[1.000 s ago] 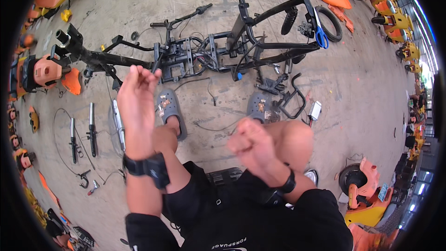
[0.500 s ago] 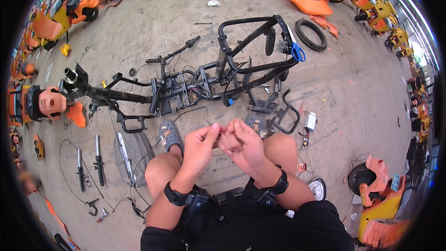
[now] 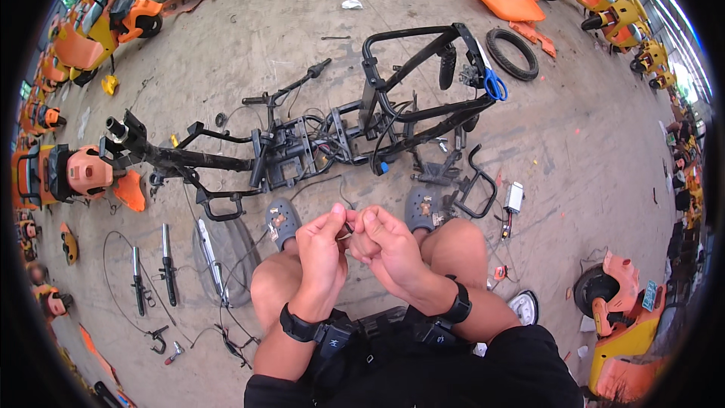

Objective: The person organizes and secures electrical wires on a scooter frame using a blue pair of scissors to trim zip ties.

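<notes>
My left hand (image 3: 320, 251) and my right hand (image 3: 391, 248) meet above my lap, fingertips pinched together around something small and thin that I cannot make out. Both hands have their fingers curled. Beyond them lies a black vehicle frame (image 3: 198, 161) with cables on its middle section, its upright rear loop rising at the right. Blue-handled scissors (image 3: 496, 84) hang at the right of that loop. Grey clogs (image 3: 281, 221) are on my feet just behind my hands, near the frame.
Fork tubes (image 3: 168, 272), cables, a white box (image 3: 514, 197) and a bent black bar (image 3: 479, 200) lie around me. A tyre (image 3: 511, 54) and orange panels (image 3: 500, 4) lie at back right. Yellow-and-orange scooters (image 3: 81, 44) line both sides.
My hands, apart and blurred a second ago, have come together with fingertips pinched. Since half a second ago they have shifted only slightly.
</notes>
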### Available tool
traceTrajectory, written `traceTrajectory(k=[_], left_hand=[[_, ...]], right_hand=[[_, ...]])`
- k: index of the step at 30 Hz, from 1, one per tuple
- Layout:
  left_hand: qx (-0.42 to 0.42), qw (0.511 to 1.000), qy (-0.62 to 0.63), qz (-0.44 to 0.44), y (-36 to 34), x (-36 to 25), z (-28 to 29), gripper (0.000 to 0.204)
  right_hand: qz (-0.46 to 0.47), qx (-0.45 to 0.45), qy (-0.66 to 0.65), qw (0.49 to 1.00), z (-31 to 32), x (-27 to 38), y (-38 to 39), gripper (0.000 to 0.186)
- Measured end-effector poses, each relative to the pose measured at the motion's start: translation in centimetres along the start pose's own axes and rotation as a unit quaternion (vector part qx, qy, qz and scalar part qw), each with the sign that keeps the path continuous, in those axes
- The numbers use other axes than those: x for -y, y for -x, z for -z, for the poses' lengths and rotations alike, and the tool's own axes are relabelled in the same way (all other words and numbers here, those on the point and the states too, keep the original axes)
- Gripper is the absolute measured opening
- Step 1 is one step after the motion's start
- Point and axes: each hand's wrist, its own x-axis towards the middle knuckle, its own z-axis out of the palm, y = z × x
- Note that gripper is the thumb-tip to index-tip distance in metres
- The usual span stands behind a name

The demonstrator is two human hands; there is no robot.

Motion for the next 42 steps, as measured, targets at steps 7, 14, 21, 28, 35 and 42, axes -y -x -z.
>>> traceTrajectory(k=[7, 14, 21, 28, 35, 42], left_hand=[[-0.026, 1.0, -0.006, 0.001, 0.0, -0.1, 0.4, 0.029], [-0.042, 0.999, -0.011, -0.017, -0.1, 0.0, 0.7, 0.028], [-0.058, 0.998, 0.001, -0.033, -0.1, -0.4, 0.0, 0.027], [-0.062, 0.998, 0.007, -0.033, 0.0, -0.2, -0.1, 0.027], [-0.054, 0.998, 0.015, -0.034, -0.4, 0.0, 0.3, 0.026], [-0.058, 0.998, 0.005, -0.035, -0.4, -0.2, 0.3, 0.027]], right_hand=[[-0.013, -0.004, -0.014, 1.0, -0.2, -0.5, 0.1, 0.023], [-0.009, -0.018, 0.003, 1.0, -0.7, -0.6, 0.2, 0.022], [0.013, -0.026, 0.035, 0.999, -0.4, -0.3, -0.1, 0.023], [0.024, -0.023, 0.02, 0.999, -0.4, -0.4, 0.4, 0.022], [0.02, -0.024, 0.019, 0.999, -0.1, -0.3, 0.6, 0.021], [0.012, -0.02, 0.008, 1.0, 0.1, -0.2, 0.7, 0.02]])
